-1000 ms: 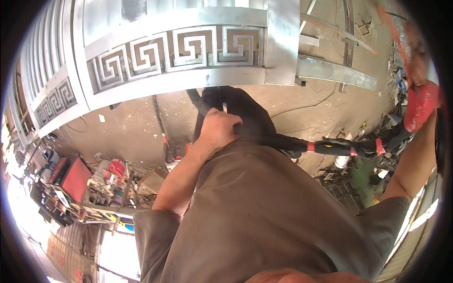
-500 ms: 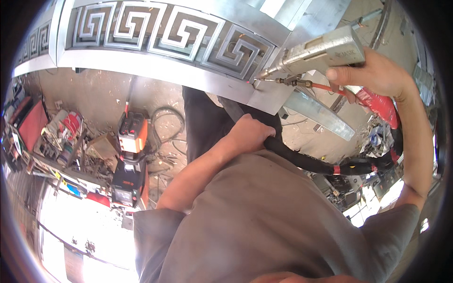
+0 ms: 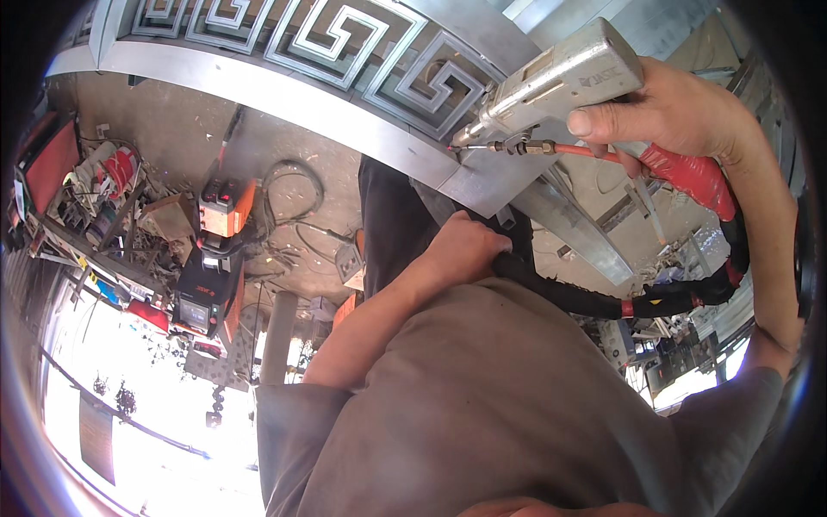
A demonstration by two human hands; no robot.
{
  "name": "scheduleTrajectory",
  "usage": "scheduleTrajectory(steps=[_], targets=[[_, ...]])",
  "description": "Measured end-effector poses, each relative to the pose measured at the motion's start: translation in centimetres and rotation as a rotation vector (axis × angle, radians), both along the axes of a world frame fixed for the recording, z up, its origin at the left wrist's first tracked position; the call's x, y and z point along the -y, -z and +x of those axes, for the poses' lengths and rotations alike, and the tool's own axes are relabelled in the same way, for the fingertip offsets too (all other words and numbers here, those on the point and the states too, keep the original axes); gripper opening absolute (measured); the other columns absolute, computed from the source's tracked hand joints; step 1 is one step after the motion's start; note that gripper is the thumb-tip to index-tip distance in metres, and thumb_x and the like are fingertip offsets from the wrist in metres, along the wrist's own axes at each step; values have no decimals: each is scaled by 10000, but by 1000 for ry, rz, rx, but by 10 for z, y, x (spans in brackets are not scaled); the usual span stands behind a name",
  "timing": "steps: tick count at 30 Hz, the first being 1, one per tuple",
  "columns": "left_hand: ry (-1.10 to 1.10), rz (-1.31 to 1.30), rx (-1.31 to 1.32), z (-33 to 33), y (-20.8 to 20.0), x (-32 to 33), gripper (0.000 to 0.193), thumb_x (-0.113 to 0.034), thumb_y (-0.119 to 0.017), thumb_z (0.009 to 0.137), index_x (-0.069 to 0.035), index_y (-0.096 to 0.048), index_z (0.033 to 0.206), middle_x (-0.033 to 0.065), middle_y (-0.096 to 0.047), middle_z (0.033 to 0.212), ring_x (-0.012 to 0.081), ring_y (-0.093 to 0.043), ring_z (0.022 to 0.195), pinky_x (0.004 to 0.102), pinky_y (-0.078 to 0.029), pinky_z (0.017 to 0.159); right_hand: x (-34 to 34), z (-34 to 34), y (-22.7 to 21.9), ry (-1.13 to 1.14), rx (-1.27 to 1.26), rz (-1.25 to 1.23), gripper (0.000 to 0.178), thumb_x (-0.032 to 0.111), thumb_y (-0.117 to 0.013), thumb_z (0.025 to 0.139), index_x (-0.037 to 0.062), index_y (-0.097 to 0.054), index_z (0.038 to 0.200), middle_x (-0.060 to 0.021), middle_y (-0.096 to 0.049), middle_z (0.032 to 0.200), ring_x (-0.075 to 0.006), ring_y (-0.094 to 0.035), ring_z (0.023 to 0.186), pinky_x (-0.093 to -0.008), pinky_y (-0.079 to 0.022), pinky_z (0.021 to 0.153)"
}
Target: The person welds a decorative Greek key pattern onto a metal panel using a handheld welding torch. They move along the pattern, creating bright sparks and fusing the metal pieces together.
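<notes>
metal panel: top cut off | right grip: partly hidden

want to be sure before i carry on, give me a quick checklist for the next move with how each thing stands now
1. Right hand gripping the silver torch: ok, closed around its rear end.
2. Left hand on the black cable: ok, closed around it.
3. Nozzle aimed at the metal panel: ok, tip at its lower rail.
4. Nozzle actually touching: cannot tell.
5. Gloves worn: not ok, both hands bare.
6. Eye protection: cannot tell, out of view.
</notes>
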State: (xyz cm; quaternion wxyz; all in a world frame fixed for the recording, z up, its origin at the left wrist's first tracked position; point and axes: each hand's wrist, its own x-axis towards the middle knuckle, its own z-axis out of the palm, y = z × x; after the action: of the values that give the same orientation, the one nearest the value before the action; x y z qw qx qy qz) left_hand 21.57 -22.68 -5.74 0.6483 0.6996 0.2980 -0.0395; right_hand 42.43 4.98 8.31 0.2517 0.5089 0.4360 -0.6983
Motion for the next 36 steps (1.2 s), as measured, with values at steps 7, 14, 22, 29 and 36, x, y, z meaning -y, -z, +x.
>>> scheduleTrajectory(steps=[7,14,22,29,36], targets=[[-12,-14,-8,2,-2,0,225,-211,-790,778,-201,-776,1003,49,-772,871,273,-755,926,444,-496,885,2,-7,-1,11,9,2,492,407,-776,985,3,-742,1263,-85,-721,942,-153,-643,718,-314,-536,616],[-17,-26,1,2,0,2,235,-261,-808,782,-202,-783,1008,51,-780,880,271,-756,926,440,-490,875,2,-9,-1,-39,15,6,464,423,-777,991,18,-755,1215,-55,-705,916,-146,-639,714,-304,-536,616],[-21,-48,-1,4,1,4,288,-313,-842,759,-197,-784,1016,55,-782,882,275,-757,924,443,-489,872,-1,-12,-4,-94,6,-11,470,419,-770,999,10,-741,1229,-57,-711,937,-155,-656,748,-318,-547,624],[-52,48,-61,-22,-9,-3,244,-328,-849,773,-201,-762,963,37,-762,864,274,-742,929,438,-488,864,2,2,-30,91,-46,142,494,381,-810,977,-3,-714,1274,-93,-748,1030,-171,-699,910,-334,-551,617],[-85,135,-94,-57,-25,-24,156,-264,-798,791,-207,-744,926,12,-748,862,252,-726,916,431,-483,853,15,17,-54,258,-57,183,489,379,-810,976,4,-717,1276,-93,-741,1013,-155,-671,821,-319,-539,605]])
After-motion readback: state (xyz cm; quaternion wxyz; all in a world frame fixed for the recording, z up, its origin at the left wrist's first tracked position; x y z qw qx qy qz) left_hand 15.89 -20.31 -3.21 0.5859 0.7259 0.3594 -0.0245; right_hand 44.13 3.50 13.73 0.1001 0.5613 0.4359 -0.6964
